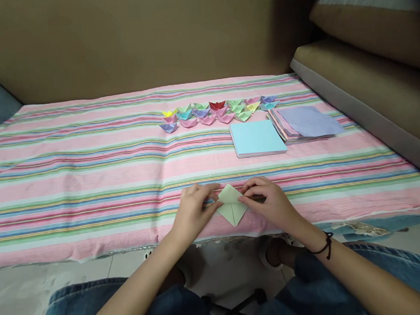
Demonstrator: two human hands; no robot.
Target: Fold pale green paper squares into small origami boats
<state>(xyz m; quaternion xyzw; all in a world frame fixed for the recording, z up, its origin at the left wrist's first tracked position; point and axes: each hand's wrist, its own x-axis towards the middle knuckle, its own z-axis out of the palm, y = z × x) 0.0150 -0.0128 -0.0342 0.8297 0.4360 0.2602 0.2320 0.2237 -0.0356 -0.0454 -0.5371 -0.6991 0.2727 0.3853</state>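
Observation:
A pale green sheet of origami paper, folded into a small diamond with a crease down its lower half, is between my two hands near the front edge of the cloth. My left hand pinches its left corner between thumb and fingers. At the right corner, my right hand grips the paper the same way, with a dark cord bracelet on that wrist. Beyond the hands, several folded paper boats in many colours stand in rows.
A stack of light blue square paper lies right of centre, beside a looser pile topped with a lavender sheet. Everything rests on a striped pink cloth. Brown cushions border the right side, and a brown backrest rises behind.

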